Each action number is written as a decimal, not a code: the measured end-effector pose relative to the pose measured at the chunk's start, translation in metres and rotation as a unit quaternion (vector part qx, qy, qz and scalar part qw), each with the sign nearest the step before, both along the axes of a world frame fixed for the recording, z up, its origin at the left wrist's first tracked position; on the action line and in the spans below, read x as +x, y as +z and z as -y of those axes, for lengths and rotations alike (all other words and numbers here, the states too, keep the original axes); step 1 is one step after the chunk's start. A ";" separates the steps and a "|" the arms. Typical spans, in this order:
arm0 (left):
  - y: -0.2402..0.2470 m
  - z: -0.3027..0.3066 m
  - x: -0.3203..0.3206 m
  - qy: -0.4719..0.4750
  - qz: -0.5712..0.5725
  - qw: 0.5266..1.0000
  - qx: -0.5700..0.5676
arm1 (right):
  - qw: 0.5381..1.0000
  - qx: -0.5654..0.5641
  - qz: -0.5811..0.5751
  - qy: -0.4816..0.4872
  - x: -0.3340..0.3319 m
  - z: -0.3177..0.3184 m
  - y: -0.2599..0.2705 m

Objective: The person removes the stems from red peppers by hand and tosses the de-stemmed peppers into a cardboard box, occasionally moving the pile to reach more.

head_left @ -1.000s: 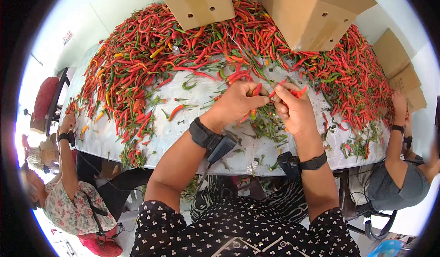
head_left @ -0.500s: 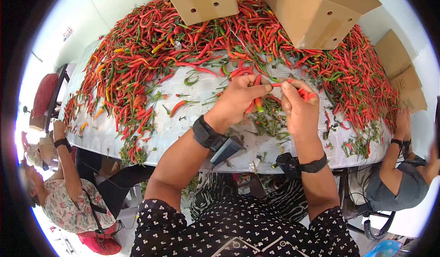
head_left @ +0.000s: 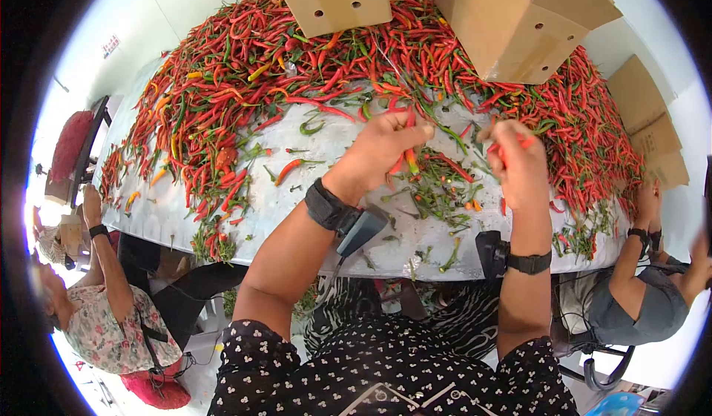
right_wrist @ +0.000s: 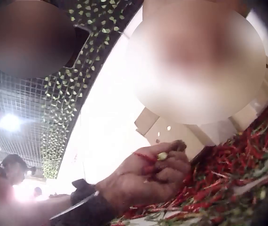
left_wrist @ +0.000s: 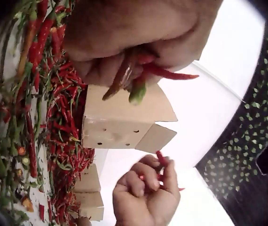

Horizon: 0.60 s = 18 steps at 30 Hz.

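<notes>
Several red chilies [head_left: 411, 162] are gripped in my left hand [head_left: 382, 150], above the near middle of the table; in the left wrist view, chilies [left_wrist: 169, 72] poke out from its curled fingers, one with a greenish end. My right hand [head_left: 521, 167] is apart from it, to the right, with its fingers curled round red chilies [head_left: 526, 143]. In the left wrist view, a red chili [left_wrist: 161, 158] stands up between the right thumb and fingers. Under and between the hands lies a scatter of green stems [head_left: 434, 197] and small chili pieces. The right hand is blurred over in the right wrist view.
A large heap of red chilies [head_left: 252, 60] curves round the back and sides of the table [head_left: 285, 219]. Cardboard boxes [head_left: 334, 4] stand on the heap, a taller box [head_left: 504, 30] to the right. Two other people sit at the left and right ends.
My hands were close together, a red chili spanning between them half a second ago. Since then the right hand has drawn away to the right, while the left stays nearly in place, still holding its chilies.
</notes>
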<state>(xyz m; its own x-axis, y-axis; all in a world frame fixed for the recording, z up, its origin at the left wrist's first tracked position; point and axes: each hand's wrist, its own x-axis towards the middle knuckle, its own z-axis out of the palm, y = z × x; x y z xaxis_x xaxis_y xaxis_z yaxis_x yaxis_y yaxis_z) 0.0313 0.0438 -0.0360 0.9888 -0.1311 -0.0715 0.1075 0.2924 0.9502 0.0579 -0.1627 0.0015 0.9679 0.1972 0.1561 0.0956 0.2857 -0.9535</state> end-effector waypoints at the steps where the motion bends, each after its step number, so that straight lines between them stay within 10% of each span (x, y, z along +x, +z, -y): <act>1: -0.003 0.003 0.000 -0.021 0.004 0.999 0.033 | 0.987 -0.154 -0.024 0.028 0.004 0.004 -0.005; 4: -0.002 0.011 -0.005 -0.043 0.028 0.998 0.047 | 0.923 -0.379 0.029 0.056 0.013 0.009 -0.027; 6: -0.004 0.011 -0.004 -0.053 0.026 0.997 0.045 | 0.798 -0.552 0.239 0.037 0.016 0.008 -0.033; 10: -0.004 0.010 -0.004 -0.059 0.010 0.998 0.034 | 0.716 -0.664 0.198 0.083 0.012 0.000 -0.034; 14: -0.007 0.009 -0.002 -0.068 0.005 0.996 0.055 | 0.716 -0.664 0.202 0.074 0.014 0.001 -0.037; 17: -0.007 0.009 -0.003 -0.064 0.020 0.996 0.062 | 0.806 -0.557 0.181 0.090 0.017 0.007 -0.027; 18: -0.007 0.010 -0.003 -0.062 0.026 0.995 0.067 | 0.900 -0.417 0.045 0.123 0.015 0.009 -0.020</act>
